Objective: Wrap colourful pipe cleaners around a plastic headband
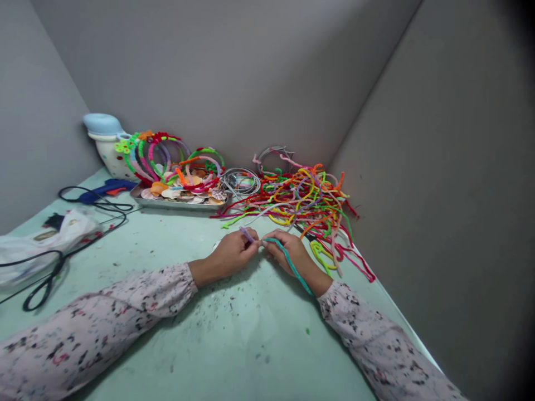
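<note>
Between the fingers of my left hand [230, 253] is a short purple pipe cleaner [246, 234], its end sticking up past the thumb. My right hand [292, 254] pinches a teal pipe cleaner [288, 258], which trails back over the hand to the wrist. The fingertips of both hands nearly meet above the table, where the two pipe cleaners come close together; whether they are joined cannot be made out. Just beyond my right hand lies a tangled heap of many-coloured pipe cleaners [309, 192].
Behind my hands a metal tray [179, 204] holds seashells and fuzzy-wrapped hoops. Beside it are coiled grey wire [241, 182], a blue glue gun [109, 188] and a blue-lidded jug [109, 147]. A black cord [62, 259] and plastic bag [54, 239] lie left. Grey walls [225, 72] enclose the table.
</note>
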The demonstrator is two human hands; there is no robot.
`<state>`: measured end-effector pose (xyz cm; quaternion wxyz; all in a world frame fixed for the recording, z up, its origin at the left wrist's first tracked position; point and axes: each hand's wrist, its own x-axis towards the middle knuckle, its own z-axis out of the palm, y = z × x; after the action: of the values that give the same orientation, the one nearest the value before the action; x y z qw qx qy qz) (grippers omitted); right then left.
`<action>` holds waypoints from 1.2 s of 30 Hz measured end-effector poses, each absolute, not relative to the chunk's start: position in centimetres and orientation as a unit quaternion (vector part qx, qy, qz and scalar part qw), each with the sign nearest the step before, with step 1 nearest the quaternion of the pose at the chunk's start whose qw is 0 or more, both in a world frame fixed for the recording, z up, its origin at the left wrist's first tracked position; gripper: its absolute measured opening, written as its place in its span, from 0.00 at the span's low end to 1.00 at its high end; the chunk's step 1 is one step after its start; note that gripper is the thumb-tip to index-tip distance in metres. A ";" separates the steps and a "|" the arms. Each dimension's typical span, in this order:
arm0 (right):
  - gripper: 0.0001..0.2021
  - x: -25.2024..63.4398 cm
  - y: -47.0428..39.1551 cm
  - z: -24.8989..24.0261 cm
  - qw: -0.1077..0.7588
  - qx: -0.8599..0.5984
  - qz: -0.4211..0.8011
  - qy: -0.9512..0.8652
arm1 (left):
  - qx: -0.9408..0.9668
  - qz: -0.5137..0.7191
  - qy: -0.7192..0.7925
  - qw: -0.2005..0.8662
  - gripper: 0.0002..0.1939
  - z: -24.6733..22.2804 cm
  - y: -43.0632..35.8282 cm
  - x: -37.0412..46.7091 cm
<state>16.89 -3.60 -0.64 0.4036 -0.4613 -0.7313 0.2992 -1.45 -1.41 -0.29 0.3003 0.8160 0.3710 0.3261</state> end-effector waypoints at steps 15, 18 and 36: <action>0.13 17.4 -3.4 0.0 0.533 -0.465 0.324 -0.629 | 0.585 0.388 0.472 0.533 0.15 -0.7 -0.1 -1.2; 0.12 17.6 -3.6 0.1 0.513 -0.491 0.316 -0.629 | 0.563 0.405 0.462 0.552 0.15 -0.7 0.0 -1.3; 0.07 17.1 -3.8 -1.0 0.496 -0.426 0.202 -0.730 | 0.495 0.411 0.412 0.646 0.17 -0.8 0.0 -1.2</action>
<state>17.06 -3.76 -1.01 0.4957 -0.4256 -0.7295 0.2024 -1.16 0.04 -0.79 0.6455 0.4948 0.4120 0.4108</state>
